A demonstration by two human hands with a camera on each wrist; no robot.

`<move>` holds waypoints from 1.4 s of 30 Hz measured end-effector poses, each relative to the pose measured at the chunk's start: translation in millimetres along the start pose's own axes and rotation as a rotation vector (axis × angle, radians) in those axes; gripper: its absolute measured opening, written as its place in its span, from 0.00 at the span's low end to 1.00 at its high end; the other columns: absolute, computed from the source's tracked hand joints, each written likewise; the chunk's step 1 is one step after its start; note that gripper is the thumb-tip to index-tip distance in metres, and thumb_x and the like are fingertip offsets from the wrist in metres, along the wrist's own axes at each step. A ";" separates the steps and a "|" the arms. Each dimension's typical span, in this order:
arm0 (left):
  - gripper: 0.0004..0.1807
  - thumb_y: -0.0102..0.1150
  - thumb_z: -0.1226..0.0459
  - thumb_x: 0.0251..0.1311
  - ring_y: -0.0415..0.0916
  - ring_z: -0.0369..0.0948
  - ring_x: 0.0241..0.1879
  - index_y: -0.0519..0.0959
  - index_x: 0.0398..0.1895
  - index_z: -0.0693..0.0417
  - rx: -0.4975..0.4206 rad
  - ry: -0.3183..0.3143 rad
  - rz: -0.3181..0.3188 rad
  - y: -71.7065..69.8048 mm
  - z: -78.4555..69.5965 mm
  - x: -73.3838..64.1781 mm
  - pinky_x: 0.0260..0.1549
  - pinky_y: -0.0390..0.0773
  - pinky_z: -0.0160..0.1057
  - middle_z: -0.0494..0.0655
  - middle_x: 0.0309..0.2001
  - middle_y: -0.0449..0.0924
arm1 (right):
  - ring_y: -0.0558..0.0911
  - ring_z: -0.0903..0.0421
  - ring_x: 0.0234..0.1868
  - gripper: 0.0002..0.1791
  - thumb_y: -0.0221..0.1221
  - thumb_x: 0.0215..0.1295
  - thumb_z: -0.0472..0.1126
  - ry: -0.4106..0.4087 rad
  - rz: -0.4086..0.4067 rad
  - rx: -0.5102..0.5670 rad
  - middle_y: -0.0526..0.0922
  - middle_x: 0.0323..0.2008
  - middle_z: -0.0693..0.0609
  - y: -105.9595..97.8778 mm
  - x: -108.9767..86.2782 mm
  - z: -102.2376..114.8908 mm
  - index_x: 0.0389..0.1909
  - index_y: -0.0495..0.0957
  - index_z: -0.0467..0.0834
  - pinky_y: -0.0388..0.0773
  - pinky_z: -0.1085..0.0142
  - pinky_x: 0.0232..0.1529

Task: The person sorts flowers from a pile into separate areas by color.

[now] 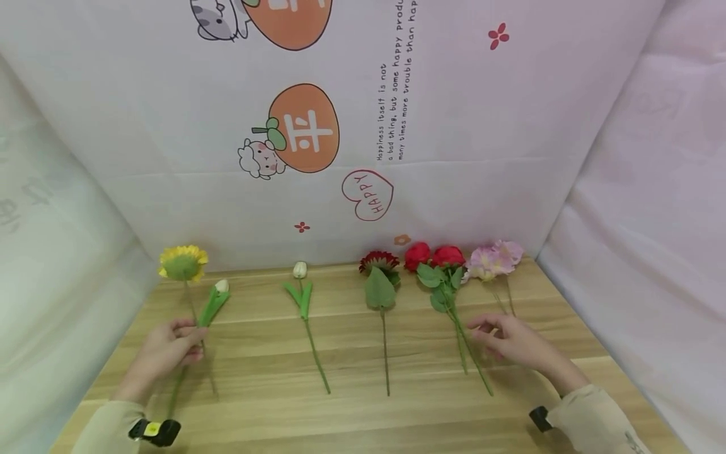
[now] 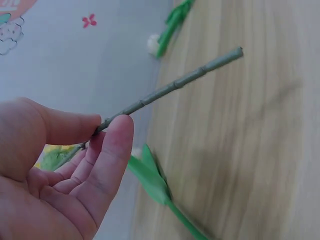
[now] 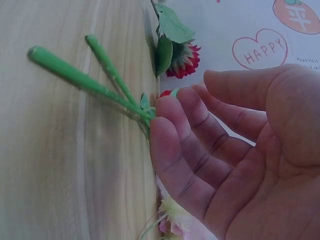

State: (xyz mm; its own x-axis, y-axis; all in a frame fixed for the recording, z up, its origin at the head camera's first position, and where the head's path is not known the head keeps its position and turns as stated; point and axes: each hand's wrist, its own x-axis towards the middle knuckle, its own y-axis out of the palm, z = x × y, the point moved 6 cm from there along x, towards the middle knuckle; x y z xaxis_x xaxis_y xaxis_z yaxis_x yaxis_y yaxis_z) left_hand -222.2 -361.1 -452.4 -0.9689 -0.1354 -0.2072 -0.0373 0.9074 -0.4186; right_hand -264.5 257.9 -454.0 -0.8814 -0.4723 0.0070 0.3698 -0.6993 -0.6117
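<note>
My left hand pinches the stem of a yellow sunflower between thumb and fingers. In the left wrist view its stem slants up past the fingertips, lifted off the wood. A white tulip lies close by, its stem partly hidden by that hand. At the right, my right hand hovers beside two red roses, fingers loosely bent and holding nothing. The green rose stems lie past its fingertips. Pink flowers are behind this hand.
Another white tulip and a dark red flower with a broad leaf lie apart on the wooden table between the hands. A printed white cloth stands along the back edge, with pale cloth walls at both sides.
</note>
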 end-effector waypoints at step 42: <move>0.21 0.53 0.71 0.74 0.83 0.50 0.37 0.66 0.67 0.69 -0.301 0.292 0.241 158.6 -131.7 -19.9 0.39 0.87 0.44 0.59 0.47 0.74 | 0.86 0.38 0.42 0.19 0.57 0.77 0.44 -0.095 0.353 0.320 0.82 0.45 0.35 126.3 49.3 103.1 0.60 0.78 0.36 0.87 0.50 0.40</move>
State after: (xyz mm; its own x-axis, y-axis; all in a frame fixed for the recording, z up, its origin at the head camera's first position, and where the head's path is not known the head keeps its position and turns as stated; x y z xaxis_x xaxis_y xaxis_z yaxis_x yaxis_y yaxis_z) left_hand -241.0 -162.1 -398.2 -0.9853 0.1709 0.0086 0.1690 0.9799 -0.1056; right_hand -231.0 91.1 -449.4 -0.6605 -0.7470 -0.0757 0.7264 -0.6102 -0.3162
